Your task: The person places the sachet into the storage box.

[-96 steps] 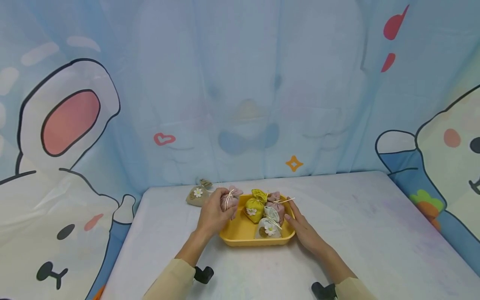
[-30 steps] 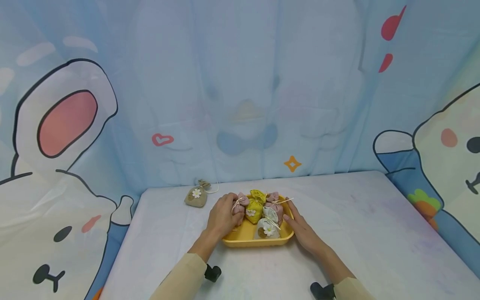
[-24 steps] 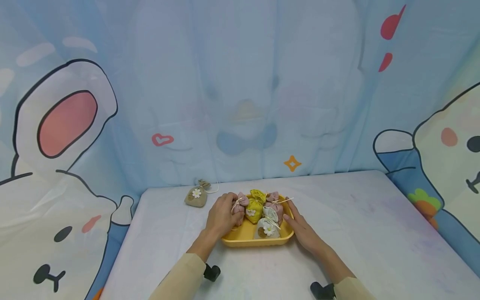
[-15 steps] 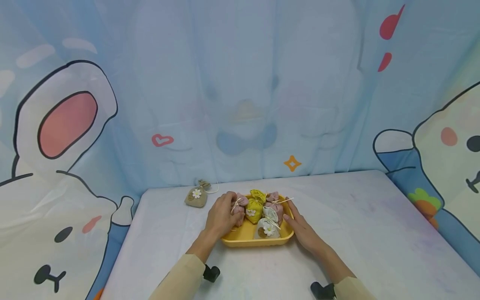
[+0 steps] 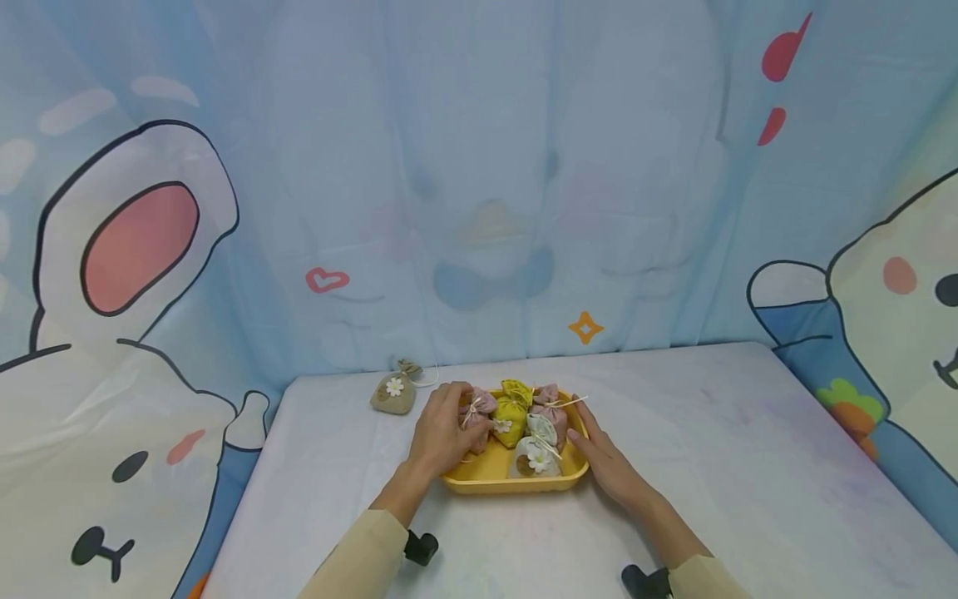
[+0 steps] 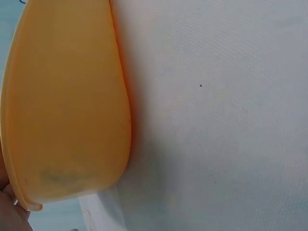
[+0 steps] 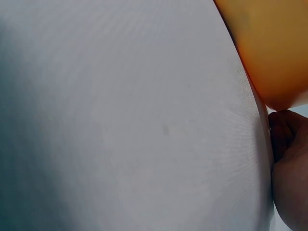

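Note:
In the head view, a yellow tray (image 5: pixel 516 485) holds several small drawstring pouches. My left hand (image 5: pixel 440 434) is at its left end, gripping a pink pouch (image 5: pixel 481 405) low in the tray, with the thumb across its front and the other fingers mostly hidden behind. Beside it lean a yellow pouch (image 5: pixel 512 418), a second pink pouch (image 5: pixel 554 413) and a whitish pouch (image 5: pixel 533 459) with a daisy. My right hand (image 5: pixel 615 467) rests on the tray's right side, fingers extended along the rim. Both wrist views show mainly the tray's outer wall (image 6: pixel 67 96) and the cloth.
A khaki pouch (image 5: pixel 393 394) with a daisy lies on the white tablecloth (image 5: pixel 711 466) behind and left of the tray. A blue curtain (image 5: pixel 486 183) with cartoon animals hangs at the table's back edge. Black wrist cameras (image 5: pixel 422 548) sit on both forearms.
The left hand has brought the pink pouch rightward and down into the tray's left end over three seconds. Just now its thumb shifts slightly toward the yellow pouch. The right hand stays at the rim.

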Available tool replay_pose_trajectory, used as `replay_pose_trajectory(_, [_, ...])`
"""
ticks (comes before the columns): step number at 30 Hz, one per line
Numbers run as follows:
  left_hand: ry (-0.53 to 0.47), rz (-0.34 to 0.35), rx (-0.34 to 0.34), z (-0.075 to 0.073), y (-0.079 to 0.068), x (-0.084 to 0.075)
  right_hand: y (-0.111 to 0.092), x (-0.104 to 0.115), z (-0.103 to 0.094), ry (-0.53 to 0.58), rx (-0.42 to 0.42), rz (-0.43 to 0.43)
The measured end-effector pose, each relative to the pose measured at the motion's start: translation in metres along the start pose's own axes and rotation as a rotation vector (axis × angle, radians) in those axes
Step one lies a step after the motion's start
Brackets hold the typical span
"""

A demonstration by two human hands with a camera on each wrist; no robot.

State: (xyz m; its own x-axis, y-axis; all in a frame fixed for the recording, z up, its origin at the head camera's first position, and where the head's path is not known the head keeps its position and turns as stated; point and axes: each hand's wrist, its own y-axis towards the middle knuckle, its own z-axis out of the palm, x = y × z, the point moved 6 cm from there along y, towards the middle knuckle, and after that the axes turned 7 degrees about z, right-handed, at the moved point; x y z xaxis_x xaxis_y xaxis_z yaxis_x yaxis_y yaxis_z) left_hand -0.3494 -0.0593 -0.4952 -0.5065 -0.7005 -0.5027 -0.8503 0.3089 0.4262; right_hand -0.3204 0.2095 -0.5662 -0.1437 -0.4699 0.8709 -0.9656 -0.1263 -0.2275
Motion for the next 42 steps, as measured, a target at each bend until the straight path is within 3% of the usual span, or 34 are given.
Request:
replay_pose_trajectory(4, [-0.075, -0.053, -0.051, -0.005, 0.001, 0.008, -0.001, 0.0, 0.001, -0.004, 0.0, 0.006])
replay_pose_trajectory(8, [-0.091, -0.06, -0.092, -0.01, 0.002, 0.017, -0.002, 0.0, 0.002, -0.009, 0.002, 0.021])
replay_pose_trajectory(24, [-0.009, -0.033, -0.162, -0.022, 0.004, 0.029, -0.002, -0.002, 0.002, -0.007, -0.002, 0.04])
replay_pose_trajectory(42, [0.122, -0.106, -0.17, -0.031, 0.0, 0.059, -0.002, -0.001, 0.001, -0.008, 0.002, 0.019])
